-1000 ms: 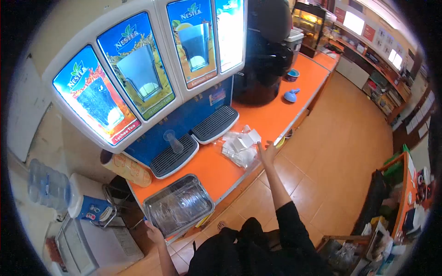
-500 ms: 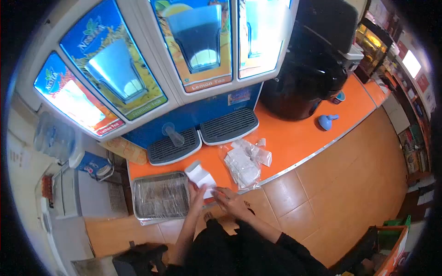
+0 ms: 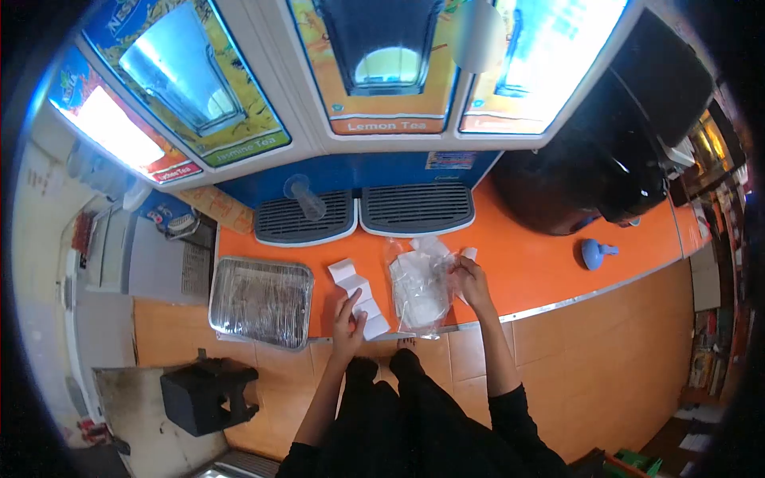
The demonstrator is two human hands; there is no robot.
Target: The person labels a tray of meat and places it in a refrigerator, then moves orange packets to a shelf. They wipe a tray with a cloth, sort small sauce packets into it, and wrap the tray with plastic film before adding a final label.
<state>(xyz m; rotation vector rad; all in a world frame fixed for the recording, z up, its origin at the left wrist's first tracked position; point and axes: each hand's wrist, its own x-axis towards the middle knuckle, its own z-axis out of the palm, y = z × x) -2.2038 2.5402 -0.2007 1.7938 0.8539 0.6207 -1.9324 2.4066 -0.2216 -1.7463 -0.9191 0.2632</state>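
Observation:
My left hand (image 3: 348,327) holds a creased white paper strip (image 3: 368,305) by its lower left side, the thumb and fingers closed at its edge. Folds cross the strip, which slants over the orange counter. At the right side of a clear plastic bag (image 3: 422,299), my right hand (image 3: 473,285) pinches the crumpled film. White folded papers show through the bag. Just beyond my right fingers lies a small white scrap (image 3: 469,254). To the left of my left hand stands a foil tray (image 3: 306,307) covered in clear wrap.
Behind the counter (image 3: 526,271) is a drinks dispenser with two drip trays (image 3: 416,209); a clear plastic cup (image 3: 309,201) leans on the left one. A black appliance (image 3: 558,179) and a blue scoop-like object (image 3: 592,253) are to the right. A black stool (image 3: 199,394) stands on the floor.
My right hand has left the paper strip and moved right to the plastic bag. My left hand has stayed with the strip. The view has shifted.

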